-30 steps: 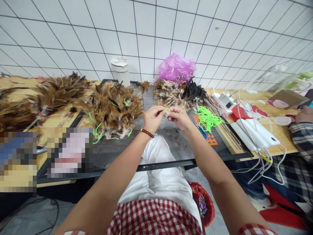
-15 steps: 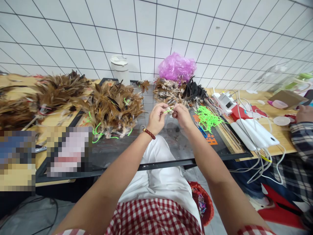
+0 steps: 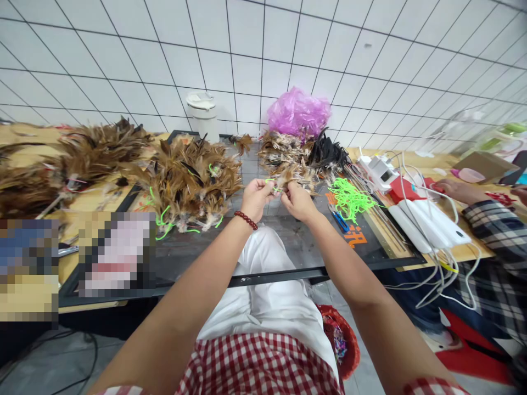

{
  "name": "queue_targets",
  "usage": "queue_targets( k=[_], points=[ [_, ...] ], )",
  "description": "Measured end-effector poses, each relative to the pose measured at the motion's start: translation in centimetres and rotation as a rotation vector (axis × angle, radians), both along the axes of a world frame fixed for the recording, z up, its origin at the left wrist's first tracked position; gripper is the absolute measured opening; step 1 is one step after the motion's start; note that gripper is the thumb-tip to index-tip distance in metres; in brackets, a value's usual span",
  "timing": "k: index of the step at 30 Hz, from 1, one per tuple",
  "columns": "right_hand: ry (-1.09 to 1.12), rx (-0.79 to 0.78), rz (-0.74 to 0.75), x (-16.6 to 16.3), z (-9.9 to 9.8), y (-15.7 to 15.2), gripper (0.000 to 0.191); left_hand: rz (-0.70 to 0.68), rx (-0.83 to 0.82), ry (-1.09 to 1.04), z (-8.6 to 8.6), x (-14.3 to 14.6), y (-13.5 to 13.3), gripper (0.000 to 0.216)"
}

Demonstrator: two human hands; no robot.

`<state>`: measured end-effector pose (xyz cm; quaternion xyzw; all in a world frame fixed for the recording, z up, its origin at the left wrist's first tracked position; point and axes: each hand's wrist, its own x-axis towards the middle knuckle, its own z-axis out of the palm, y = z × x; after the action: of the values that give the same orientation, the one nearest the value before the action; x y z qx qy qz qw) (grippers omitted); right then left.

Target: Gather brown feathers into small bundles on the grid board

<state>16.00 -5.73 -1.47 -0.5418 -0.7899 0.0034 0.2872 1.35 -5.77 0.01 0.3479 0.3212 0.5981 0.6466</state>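
Observation:
My left hand (image 3: 256, 197) and my right hand (image 3: 297, 201) are held close together above the dark tray (image 3: 288, 247), both pinched. Between them runs a thin neon-green cord (image 3: 272, 185), and a small bunch of brown feathers (image 3: 294, 174) sticks up from my right fingers. A dark red bead bracelet (image 3: 246, 219) sits on my left wrist. To the left lies a heap of brown feathers tied with green cords (image 3: 190, 184). A loose pile of green cords (image 3: 349, 198) lies right of my hands.
More brown feathers (image 3: 74, 162) cover the wooden table at left. A white lidded cup (image 3: 203, 116), a pink plastic bag (image 3: 297, 114) and black feathers (image 3: 327, 153) stand at the back. White devices with cables (image 3: 428, 222) lie right, where another person's plaid sleeve (image 3: 489, 225) reaches in.
My hands have shifted slightly left and away, and the feather bunch now stands up from my right fingers. The other person's arm has reached further onto the table.

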Motion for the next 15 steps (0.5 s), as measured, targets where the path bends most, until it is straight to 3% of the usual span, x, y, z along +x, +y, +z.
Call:
queue_targets(
  k=[7,11,15],
  points=[
    [-0.008,0.027,0.034,0.2,-0.1,-0.1,0.012,-0.079,-0.054,0.148,-0.7,-0.2,-0.1,0.045],
    [0.019,0.053,0.069,0.1,-0.1,-0.1,0.01,-0.169,-0.06,0.17,-1.0,0.1,-0.1,0.035],
    [0.017,0.057,0.053,-0.1,0.1,-0.2,0.01,-0.12,-0.078,0.157,-1.0,0.2,-0.1,0.03]
  ],
)
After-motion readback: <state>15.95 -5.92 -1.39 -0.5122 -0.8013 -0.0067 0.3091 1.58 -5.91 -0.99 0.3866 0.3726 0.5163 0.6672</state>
